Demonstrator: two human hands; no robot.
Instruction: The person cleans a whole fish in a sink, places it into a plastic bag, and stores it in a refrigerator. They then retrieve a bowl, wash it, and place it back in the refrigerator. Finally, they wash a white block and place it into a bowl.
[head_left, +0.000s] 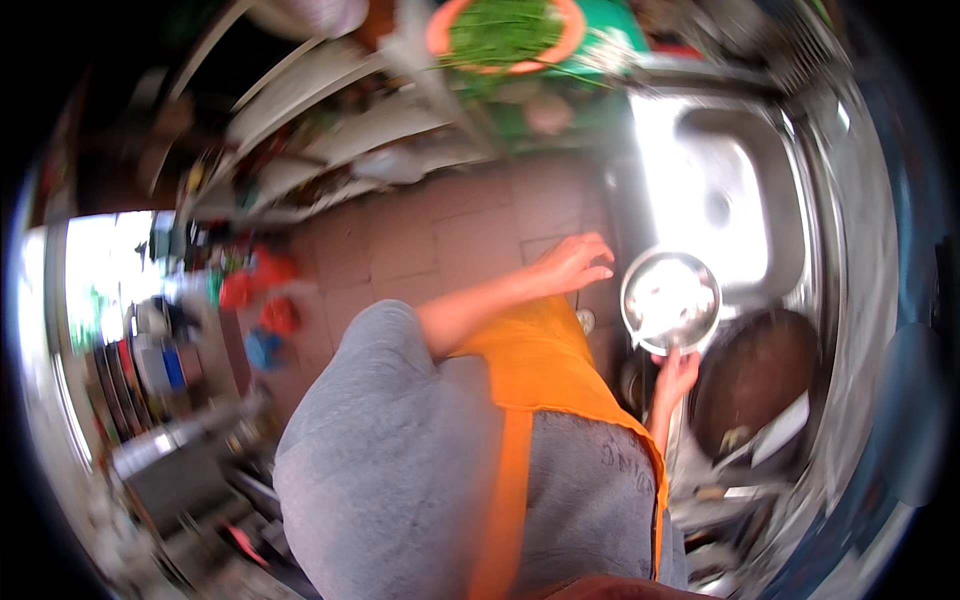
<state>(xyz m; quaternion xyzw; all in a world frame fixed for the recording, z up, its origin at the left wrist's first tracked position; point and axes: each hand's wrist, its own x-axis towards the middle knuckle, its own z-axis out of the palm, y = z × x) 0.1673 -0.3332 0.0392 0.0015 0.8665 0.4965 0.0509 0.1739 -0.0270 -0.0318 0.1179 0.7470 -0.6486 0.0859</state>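
Note:
My right hand grips the near rim of a round metal bowl. The bowl is at the near edge of a stainless steel sink; strong glare hides what is in it. My left hand hangs over the tiled floor, left of the bowl, with fingers loosely bent and apart and nothing in them. Beside my right hand stands a large dark round pan or board, with a cleaver-like wide blade lying on it.
An orange basin of cut green stalks stands on a green surface beyond the sink. White shelves with various items line the left side. Red and blue plastic bags lie on the brown tiles further left. The picture is partly blurred.

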